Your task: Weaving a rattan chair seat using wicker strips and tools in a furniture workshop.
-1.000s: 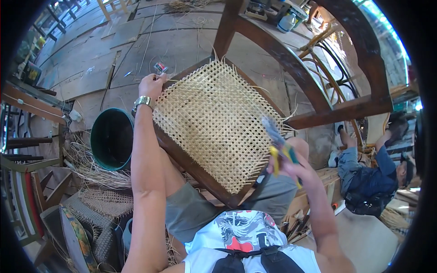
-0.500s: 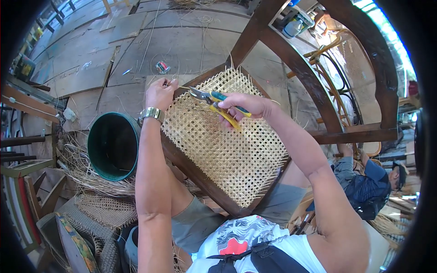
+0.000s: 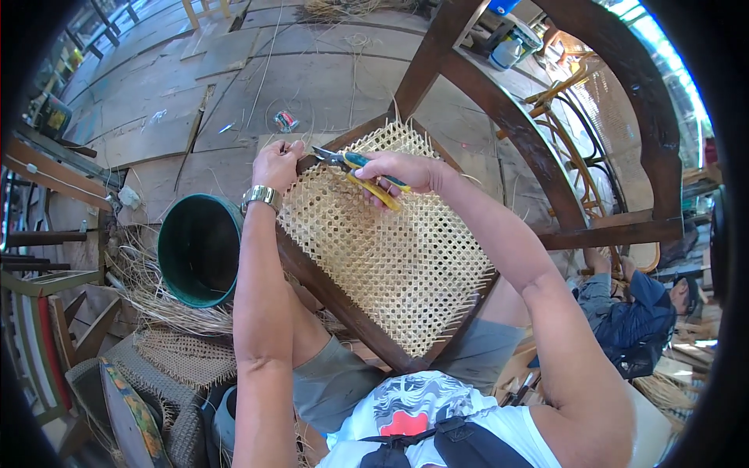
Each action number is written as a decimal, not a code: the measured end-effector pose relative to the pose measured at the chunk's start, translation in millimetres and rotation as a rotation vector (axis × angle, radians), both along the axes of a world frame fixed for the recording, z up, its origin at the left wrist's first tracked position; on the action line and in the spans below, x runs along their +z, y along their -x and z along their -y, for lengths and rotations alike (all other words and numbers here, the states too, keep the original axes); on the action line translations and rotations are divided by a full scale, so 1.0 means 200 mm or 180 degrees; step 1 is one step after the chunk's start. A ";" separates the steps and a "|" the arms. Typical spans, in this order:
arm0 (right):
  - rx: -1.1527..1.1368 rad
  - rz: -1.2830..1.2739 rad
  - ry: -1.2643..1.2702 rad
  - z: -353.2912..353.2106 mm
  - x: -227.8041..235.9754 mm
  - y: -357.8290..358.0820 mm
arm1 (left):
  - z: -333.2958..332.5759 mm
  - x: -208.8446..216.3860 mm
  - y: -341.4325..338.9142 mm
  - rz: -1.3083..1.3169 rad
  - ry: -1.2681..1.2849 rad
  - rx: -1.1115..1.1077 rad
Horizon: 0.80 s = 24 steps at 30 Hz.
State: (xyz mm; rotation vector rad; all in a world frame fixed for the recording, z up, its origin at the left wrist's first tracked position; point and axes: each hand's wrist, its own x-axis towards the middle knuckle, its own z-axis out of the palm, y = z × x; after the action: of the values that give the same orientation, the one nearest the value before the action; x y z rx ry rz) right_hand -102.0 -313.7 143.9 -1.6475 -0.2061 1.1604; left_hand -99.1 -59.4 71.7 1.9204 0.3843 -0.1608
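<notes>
A woven cane panel [image 3: 390,257] covers the dark wooden seat frame [image 3: 343,320] of a chair in front of me, between my legs. At its far left edge, my left hand [image 3: 275,165] is closed, thumb and fingertips pressed together; what they pinch, if anything, is too small to make out. My right hand [image 3: 402,171] grips pliers [image 3: 373,189] with yellow and green handles above the cane. Their metal jaws, slightly parted, point at the left fingertips beside the frame. Loose cane ends stick up along the panel's far edges.
Left of my forearm stands a dark green bucket [image 3: 199,249] among cane scraps [image 3: 148,288]. The chair's dark curved back [image 3: 515,117] rises at the far right. Another person [image 3: 636,312] sits at the right. A small colourful packet [image 3: 285,122] lies on the plank floor beyond.
The pliers and my right hand have shifted slightly left, closer to my left fingertips. The thin cane strand seen between the left fingers and the jaws no longer shows clearly.
</notes>
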 end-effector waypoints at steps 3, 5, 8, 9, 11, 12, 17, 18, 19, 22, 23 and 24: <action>0.0140 0.0373 -0.0116 0.03 -0.03 -0.03 | -0.03 -0.05 -0.04 0.0166 -0.0135 0.0116; 0.0271 0.0851 0.0335 0.06 -0.03 0.05 | -0.05 -0.03 -0.04 0.0075 0.0033 0.0576; 0.0666 0.2663 0.1251 0.06 -0.02 0.38 | -0.08 0.03 -0.01 0.0365 -0.0672 0.1520; 0.0857 0.3985 0.1764 0.07 -0.02 0.49 | -0.07 0.04 0.00 0.0735 -0.1510 0.1917; 0.0873 0.4357 0.1718 0.14 -0.06 0.61 | 0.03 0.11 0.05 0.1004 -0.1449 0.1421; 0.0892 0.4777 0.1604 0.14 -0.07 0.63 | 0.04 0.15 0.07 0.1299 -0.1420 0.0972; -0.0003 0.4161 0.0818 0.05 -0.17 0.33 | 0.04 -0.05 0.05 0.1875 -0.1355 -0.0339; -0.0283 0.4104 0.0815 0.03 -0.21 0.25 | 0.06 -0.05 0.04 0.1704 -0.1481 -0.0646; -0.0564 0.4041 0.0798 0.01 -0.23 0.18 | 0.07 -0.04 0.04 0.1526 -0.1617 -0.0949; -0.0514 0.4178 0.0469 -0.06 -0.28 0.03 | 0.12 -0.01 0.05 0.1271 -0.1755 -0.0854; -0.0514 0.4165 0.0459 -0.07 -0.29 0.00 | 0.13 0.01 0.05 0.1213 -0.1826 -0.0824; -0.0423 0.4267 0.0481 -0.10 -0.30 -0.02 | 0.13 0.02 0.05 0.1196 -0.1837 -0.0820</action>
State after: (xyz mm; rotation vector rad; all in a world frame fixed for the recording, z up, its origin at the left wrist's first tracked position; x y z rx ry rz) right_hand -98.2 -294.4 82.9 -2.2930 -0.8307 -0.1973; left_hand -108.5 -85.8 75.5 2.5048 -0.0878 0.1633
